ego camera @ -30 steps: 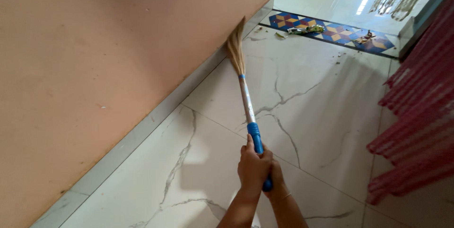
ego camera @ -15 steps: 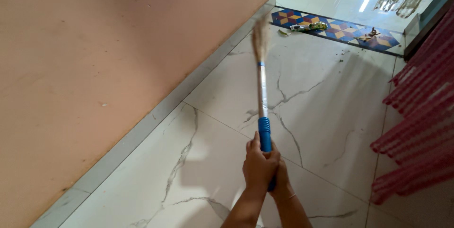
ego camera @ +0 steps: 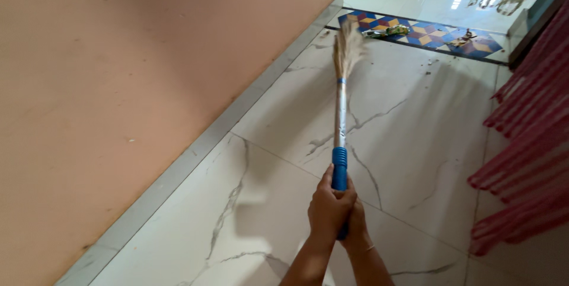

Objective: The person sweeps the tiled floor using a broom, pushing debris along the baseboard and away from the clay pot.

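Observation:
Both my hands grip the blue handle of a grass broom (ego camera: 339, 120). My left hand (ego camera: 329, 206) is wrapped around the handle in front; my right hand (ego camera: 358, 225) sits behind and slightly lower, mostly hidden. The broom's silver shaft points away from me. Its straw head (ego camera: 347, 49) is blurred just above the white marble floor (ego camera: 415, 138), close to the patterned threshold strip (ego camera: 427, 32). Wrappers and litter (ego camera: 386, 31) lie on that strip beyond the broom head.
A peach wall (ego camera: 148, 72) with a grey skirting (ego camera: 195, 155) runs along the left. Red-and-white striped fabric (ego camera: 527, 144) hangs at the right edge. More scraps (ego camera: 461, 39) rest on the strip, and small crumbs dot the floor nearby. A glossy floor lies past the threshold.
The broom head has swung right, away from the wall's skirting and out over the open floor toward the threshold. My hands have shifted slightly right while keeping their grip.

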